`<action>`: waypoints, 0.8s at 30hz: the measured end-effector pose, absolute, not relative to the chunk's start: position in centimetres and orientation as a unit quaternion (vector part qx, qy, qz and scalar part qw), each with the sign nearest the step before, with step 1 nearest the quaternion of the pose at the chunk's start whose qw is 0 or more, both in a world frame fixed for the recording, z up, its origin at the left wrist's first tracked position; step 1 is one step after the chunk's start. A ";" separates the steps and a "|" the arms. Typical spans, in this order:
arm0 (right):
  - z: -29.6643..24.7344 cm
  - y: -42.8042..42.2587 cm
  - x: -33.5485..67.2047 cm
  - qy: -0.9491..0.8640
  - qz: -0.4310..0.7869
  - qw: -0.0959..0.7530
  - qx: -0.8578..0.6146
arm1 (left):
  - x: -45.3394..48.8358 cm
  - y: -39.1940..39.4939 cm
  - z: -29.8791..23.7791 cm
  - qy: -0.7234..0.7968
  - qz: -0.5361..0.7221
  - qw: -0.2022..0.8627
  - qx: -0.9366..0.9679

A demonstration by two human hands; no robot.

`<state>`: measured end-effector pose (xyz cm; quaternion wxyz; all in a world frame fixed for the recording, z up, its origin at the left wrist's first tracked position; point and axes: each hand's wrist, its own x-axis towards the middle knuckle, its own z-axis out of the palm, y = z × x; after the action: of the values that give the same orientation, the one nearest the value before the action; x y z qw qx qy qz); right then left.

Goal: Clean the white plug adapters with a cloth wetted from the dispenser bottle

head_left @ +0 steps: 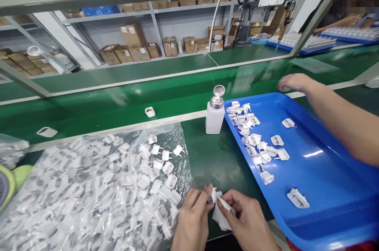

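Observation:
My left hand (194, 213) pinches a small white plastic plug piece (213, 195) with metal pins sticking up. Close beside it, my right hand (247, 215) grips a crumpled white wipe (221, 216), which is against the plug piece. A large clear plastic bag (186, 164) packed with similar white plug pieces lies to the left of my hands. On the right is a blue tray (331, 172); plug pieces cluster along its left side, and several lie apart. A white dispenser bottle (214, 118) with its metal lid raised stands beyond my hands.
Another person's arm (334, 113) reaches over the tray's right side. A green conveyor belt (124, 105) crosses behind the bench, carrying white housings (150, 112). Filled blue trays (302, 44), a metal frame and shelves of cardboard boxes (133, 36) stand farther back.

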<state>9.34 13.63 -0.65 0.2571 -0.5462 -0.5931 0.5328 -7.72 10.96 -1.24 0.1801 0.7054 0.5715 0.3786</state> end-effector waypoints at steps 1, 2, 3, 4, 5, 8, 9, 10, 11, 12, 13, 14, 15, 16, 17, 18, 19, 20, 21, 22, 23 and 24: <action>-0.7 13.6 9.4 -0.593 0.532 0.256 -0.548 | -7.7 11.0 -1.2 0.569 0.381 0.173 0.709; -0.7 13.6 9.4 -0.591 0.531 0.255 -0.550 | -7.8 11.0 -1.2 0.568 0.381 0.168 0.710; -0.7 13.6 9.5 -0.588 0.533 0.256 -0.552 | -7.8 11.0 -1.2 0.570 0.380 0.166 0.710; -0.7 13.6 9.5 -0.581 0.537 0.258 -0.554 | -7.9 11.0 -1.3 0.572 0.376 0.167 0.709; -0.7 13.6 9.6 -0.573 0.544 0.261 -0.556 | -7.9 10.9 -1.4 0.574 0.369 0.174 0.710; -0.5 13.6 9.7 -0.556 0.568 0.269 -0.544 | -8.0 10.8 -1.5 0.579 0.356 0.195 0.707; -0.4 13.6 9.7 -0.558 0.571 0.271 -0.538 | -8.0 10.7 -1.4 0.580 0.355 0.197 0.706; -0.3 13.6 9.6 -0.563 0.571 0.272 -0.533 | -7.9 10.7 -1.3 0.582 0.356 0.195 0.705; -0.2 13.7 9.5 -0.568 0.568 0.272 -0.529 | -7.9 10.8 -1.1 0.581 0.359 0.191 0.705; -0.1 13.7 9.4 -0.572 0.566 0.271 -0.529 | -7.8 10.8 -0.9 0.579 0.362 0.187 0.707; -0.1 13.8 9.4 -0.574 0.563 0.270 -0.531 | -7.8 10.9 -0.7 0.574 0.364 0.185 0.710; 0.0 13.8 9.3 -0.574 0.561 0.267 -0.533 | -7.8 11.0 -0.6 0.571 0.367 0.183 0.711; 0.0 13.9 9.3 -0.573 0.560 0.264 -0.537 | -7.7 11.0 -0.5 0.571 0.371 0.181 0.710; 0.0 13.9 9.3 -0.572 0.559 0.261 -0.541 | -7.7 11.1 -0.5 0.571 0.374 0.179 0.709; 0.0 13.9 9.3 -0.569 0.559 0.260 -0.545 | -7.7 11.1 -0.5 0.571 0.376 0.177 0.708; -0.1 13.9 9.4 -0.564 0.558 0.260 -0.550 | -7.6 11.0 -0.6 0.572 0.377 0.176 0.707; -0.1 13.9 9.4 -0.558 0.559 0.263 -0.554 | -7.6 11.0 -0.7 0.573 0.379 0.175 0.706; -0.1 13.9 9.5 -0.551 0.561 0.265 -0.557 | -7.5 10.9 -0.8 0.575 0.381 0.175 0.703; -0.2 13.9 9.6 -0.547 0.564 0.268 -0.558 | -7.5 10.8 -0.9 0.578 0.384 0.175 0.699; -0.2 13.8 9.7 -0.545 0.568 0.269 -0.555 | -7.4 10.8 -1.0 0.580 0.386 0.176 0.696; -0.2 13.8 9.7 -0.546 0.570 0.268 -0.552 | -7.4 10.7 -1.0 0.581 0.387 0.177 0.694; -0.2 13.8 9.7 -0.550 0.572 0.265 -0.548 | -7.4 10.7 -0.9 0.579 0.387 0.177 0.696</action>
<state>9.69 13.78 -0.18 0.2654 -0.5478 -0.5501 0.5717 -7.40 10.73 -0.95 0.1771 0.6956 0.5789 0.3868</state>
